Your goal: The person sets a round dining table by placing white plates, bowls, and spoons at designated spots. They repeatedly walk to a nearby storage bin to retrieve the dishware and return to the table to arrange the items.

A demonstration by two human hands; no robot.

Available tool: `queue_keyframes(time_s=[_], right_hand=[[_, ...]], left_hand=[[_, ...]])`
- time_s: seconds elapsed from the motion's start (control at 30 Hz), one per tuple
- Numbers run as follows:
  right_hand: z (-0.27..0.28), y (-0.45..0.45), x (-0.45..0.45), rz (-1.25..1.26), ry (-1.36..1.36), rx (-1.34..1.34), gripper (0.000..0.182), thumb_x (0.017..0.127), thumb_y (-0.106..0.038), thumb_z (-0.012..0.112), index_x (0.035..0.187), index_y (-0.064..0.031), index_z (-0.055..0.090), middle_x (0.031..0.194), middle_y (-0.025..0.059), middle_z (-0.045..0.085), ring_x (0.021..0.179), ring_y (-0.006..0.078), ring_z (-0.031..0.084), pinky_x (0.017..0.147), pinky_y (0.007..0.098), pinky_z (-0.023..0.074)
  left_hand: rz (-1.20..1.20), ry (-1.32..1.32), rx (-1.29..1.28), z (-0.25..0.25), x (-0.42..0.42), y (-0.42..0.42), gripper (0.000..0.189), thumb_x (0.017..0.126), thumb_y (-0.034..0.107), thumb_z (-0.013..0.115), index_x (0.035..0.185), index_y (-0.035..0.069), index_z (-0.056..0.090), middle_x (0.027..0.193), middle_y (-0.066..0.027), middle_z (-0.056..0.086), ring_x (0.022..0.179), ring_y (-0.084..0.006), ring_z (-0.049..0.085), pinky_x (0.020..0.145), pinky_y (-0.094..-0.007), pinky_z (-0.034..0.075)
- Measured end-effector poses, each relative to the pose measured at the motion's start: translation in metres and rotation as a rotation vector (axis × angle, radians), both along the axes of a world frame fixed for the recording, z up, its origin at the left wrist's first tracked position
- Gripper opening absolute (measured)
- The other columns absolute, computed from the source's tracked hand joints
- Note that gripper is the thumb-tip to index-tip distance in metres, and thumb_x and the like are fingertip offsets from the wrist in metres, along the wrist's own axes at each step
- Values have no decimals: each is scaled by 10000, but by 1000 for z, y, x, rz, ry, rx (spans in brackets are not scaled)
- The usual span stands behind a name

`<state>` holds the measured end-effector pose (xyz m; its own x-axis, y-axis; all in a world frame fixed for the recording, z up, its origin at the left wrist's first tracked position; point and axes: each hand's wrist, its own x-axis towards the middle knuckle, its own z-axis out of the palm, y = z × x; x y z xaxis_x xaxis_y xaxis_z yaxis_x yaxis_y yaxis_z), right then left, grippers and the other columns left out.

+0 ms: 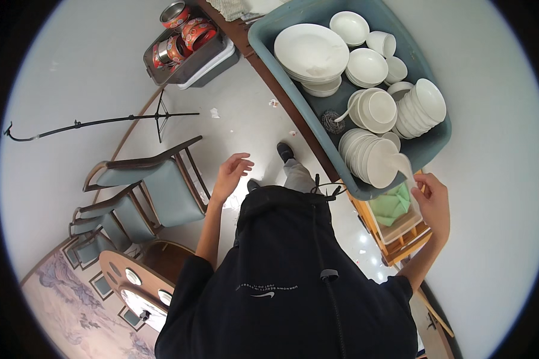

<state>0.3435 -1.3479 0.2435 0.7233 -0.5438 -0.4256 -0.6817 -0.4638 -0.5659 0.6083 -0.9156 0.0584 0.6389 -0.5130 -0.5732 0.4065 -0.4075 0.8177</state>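
Observation:
My right hand [431, 202] is at the near right corner of a blue-grey plastic tub [440, 139], its fingers closed on a blurred white spoon [403, 165]. The spoon's far end overlaps a leaning stack of small white plates [377, 166]. More white dishes fill the tub: large oval plates [312, 51], bowls [367, 66], nested bowls [424, 107] and cups [382, 43]. Another white spoon [346, 112] lies against a steel-wool scrubber [333, 121]. My left hand [234, 176] hangs over the floor, holding nothing, fingers apart.
Below my right hand, a clear bin [395, 233] with a green cloth [390, 205] sits on a wooden stand [402, 256]. Padded chairs [168, 193], a black stand [130, 117] and a round table [139, 260] are leftward. Beyond them, a grey bin [161, 78] holds red patterned pots [197, 33].

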Motion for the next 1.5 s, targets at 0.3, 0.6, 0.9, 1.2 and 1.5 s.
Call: queue_keyframes(time_s=[0.3, 0.6, 0.9, 1.2, 1.5], right_hand=[[13, 96, 118, -65, -300, 792, 318, 926, -66, 709, 1234, -29, 636, 863, -5, 656, 772, 46, 596, 662, 205, 477], [-10, 173, 188, 242, -337, 756, 398, 863, -74, 768, 1206, -18, 575, 789, 26, 666, 665, 64, 617, 593, 236, 474], [-13, 45, 237, 265, -355, -60, 259, 892, -224, 731, 1118, -116, 667, 774, 58, 720, 628, 174, 647, 610, 314, 495], [-93, -49, 294, 176, -22, -205, 451, 899, -398, 667, 1206, -67, 663, 835, 116, 741, 761, 266, 716, 762, 378, 531], [-148, -71, 342, 247, 110, -117, 389, 896, -371, 664, 971, 10, 677, 698, 94, 703, 504, 168, 639, 523, 308, 498]], left_hand=[[-177, -5, -511, 109, -1, -87, 379, 1066, 194, 502, 1375, -22, 542, 1202, -139, 675, 1095, -204, 634, 963, -351, 502], [232, 347, -481, 135, -10, -102, 395, 1085, 300, 459, 1272, -20, 597, 1105, -90, 678, 984, -167, 656, 870, -310, 536], [396, 587, -610, 127, 7, -82, 293, 1096, 277, 407, 1190, 44, 558, 855, -96, 707, 626, -174, 621, 593, -293, 502], [371, 666, -556, 131, 14, -82, 357, 1107, 324, 364, 1175, 42, 571, 670, -42, 595, 405, -72, 361, 408, -221, 297], [320, 637, -509, 133, 18, -66, 416, 1119, 340, 321, 1202, 24, 578, 595, -57, 561, 377, -69, 338, 385, -212, 280]])
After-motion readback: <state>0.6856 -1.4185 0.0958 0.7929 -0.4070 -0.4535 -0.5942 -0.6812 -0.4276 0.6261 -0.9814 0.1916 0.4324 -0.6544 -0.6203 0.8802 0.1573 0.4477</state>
